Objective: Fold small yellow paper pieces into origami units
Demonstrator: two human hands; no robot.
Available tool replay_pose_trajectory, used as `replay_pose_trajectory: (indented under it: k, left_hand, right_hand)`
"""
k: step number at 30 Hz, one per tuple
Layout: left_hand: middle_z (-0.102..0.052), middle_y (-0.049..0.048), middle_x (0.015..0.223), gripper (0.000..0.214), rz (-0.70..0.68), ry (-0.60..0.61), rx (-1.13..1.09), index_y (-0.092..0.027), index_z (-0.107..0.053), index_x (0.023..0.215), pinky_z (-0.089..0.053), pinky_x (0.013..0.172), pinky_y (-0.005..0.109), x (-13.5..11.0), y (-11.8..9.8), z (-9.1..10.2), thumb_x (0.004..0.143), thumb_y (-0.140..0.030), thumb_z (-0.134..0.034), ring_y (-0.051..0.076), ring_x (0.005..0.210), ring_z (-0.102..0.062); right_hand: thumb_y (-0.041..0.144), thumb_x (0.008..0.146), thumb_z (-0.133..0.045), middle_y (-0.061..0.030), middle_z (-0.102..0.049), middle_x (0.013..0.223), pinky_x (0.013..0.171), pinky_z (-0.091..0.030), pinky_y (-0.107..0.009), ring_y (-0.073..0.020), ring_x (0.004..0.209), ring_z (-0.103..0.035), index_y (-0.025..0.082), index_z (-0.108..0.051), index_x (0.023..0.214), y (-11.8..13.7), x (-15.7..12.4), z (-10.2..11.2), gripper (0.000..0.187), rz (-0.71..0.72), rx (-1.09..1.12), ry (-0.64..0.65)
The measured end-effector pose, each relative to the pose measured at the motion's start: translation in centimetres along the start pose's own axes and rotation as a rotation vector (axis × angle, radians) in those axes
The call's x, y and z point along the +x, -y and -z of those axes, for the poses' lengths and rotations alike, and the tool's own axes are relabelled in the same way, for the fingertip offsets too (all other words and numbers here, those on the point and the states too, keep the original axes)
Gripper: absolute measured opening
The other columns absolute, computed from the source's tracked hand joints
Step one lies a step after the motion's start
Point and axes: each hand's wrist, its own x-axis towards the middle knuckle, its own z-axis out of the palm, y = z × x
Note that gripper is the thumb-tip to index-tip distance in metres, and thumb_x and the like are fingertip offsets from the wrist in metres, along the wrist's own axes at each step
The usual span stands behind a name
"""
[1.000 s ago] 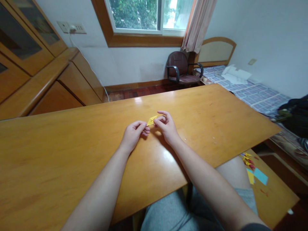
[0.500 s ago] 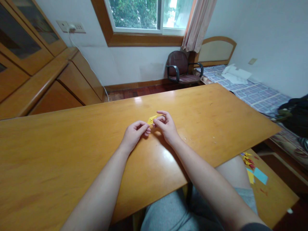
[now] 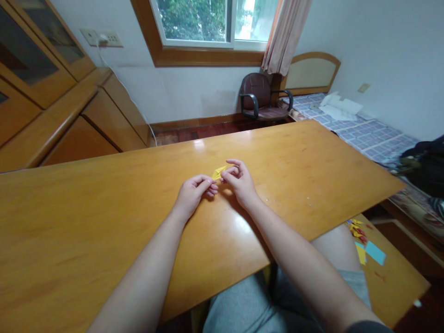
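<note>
Left hand (image 3: 196, 190) had a tight little pinch going, thumb pressed against the fingers with basically no gap, right on the near-left end of a small, pointy piece of folded yellow paper (image 3: 218, 173). Right hand (image 3: 241, 182) was pinching the right side of that same piece between the thumb and a curled finger, also pretty narrow, while another finger stuck out loose over on the far side. Couldn't make out the exact fingertip contact there, since the hand itself covered some of it.

The yellow piece sat between the two hands, held just over the middle of a big, glossy, orange-brown wooden table (image 3: 104, 208). A few tiny pale scraps (image 3: 308, 198) lay on the tabletop off to the right.

Near right, lower than the table, a wooden bench-like surface (image 3: 398, 289) had a small heap of yellow and red folded paper pieces (image 3: 357, 230), plus a flat light-blue paper rectangle (image 3: 375, 252) just beside a yellow paper sheet (image 3: 361, 255). Far side: a dark maroon armchair (image 3: 256, 90) under the window.
</note>
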Motion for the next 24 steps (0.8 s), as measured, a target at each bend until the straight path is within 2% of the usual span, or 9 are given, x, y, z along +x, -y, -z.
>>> replay_pose_trajectory:
  k: [7,12,17,21,24]
  left_hand:
    - [-0.069,0.0026,0.071,0.029,-0.070,-0.116,0.000,-0.015,-0.065,0.079,-0.054,0.057,0.024,0.12,0.14,0.07,0.075,-0.043,-0.074,0.013,0.059,-0.063]
    - [-0.068,0.0027,0.075,0.031,-0.135,-0.182,0.020,-0.016,-0.065,0.079,-0.054,0.056,0.022,0.45,0.36,0.39,0.079,-0.046,-0.069,0.013,0.064,-0.065]
    - [-0.067,0.0031,0.073,0.032,-0.132,-0.187,-0.073,-0.016,-0.065,0.082,-0.053,0.051,0.021,0.63,0.59,0.46,0.080,-0.047,-0.066,0.015,0.067,-0.066]
    - [-0.067,0.0020,0.073,0.027,-0.149,-0.132,-0.044,-0.015,-0.066,0.080,-0.054,0.054,0.021,0.37,0.41,0.28,0.077,-0.041,-0.072,0.013,0.066,-0.064]
    - [-0.068,0.0015,0.071,0.024,-0.144,-0.133,-0.023,-0.015,-0.066,0.080,-0.054,0.054,0.021,0.27,0.34,0.22,0.075,-0.038,-0.074,0.012,0.063,-0.064]
  right_hand:
    - [0.030,0.070,-0.077,0.0092,-0.059,0.070,0.072,-0.051,-0.028,-0.0115,0.066,-0.064,0.024,-0.052,0.113,-0.32,-0.11,0.00,0.050,-0.064,0.021,0.040]
    - [0.032,0.072,-0.077,0.0049,-0.063,0.073,0.069,-0.049,-0.026,-0.0117,0.069,-0.062,0.023,-0.060,0.110,-0.37,-0.37,-0.01,0.042,-0.086,-0.067,0.185]
    - [0.036,0.071,-0.079,0.0027,-0.065,0.075,0.069,-0.049,-0.025,-0.0112,0.070,-0.061,0.021,-0.065,0.104,-0.51,-0.37,0.04,0.039,-0.108,-0.063,0.201]
    - [0.037,0.071,-0.079,0.0026,-0.064,0.076,0.070,-0.049,-0.025,-0.0113,0.071,-0.061,0.021,-0.066,0.102,-0.46,-0.36,0.06,0.037,-0.104,-0.069,0.192]
    - [0.037,0.071,-0.079,0.0026,-0.063,0.077,0.069,-0.049,-0.025,-0.0111,0.071,-0.060,0.021,-0.067,0.100,-0.35,-0.43,0.02,0.035,-0.103,-0.093,0.193]
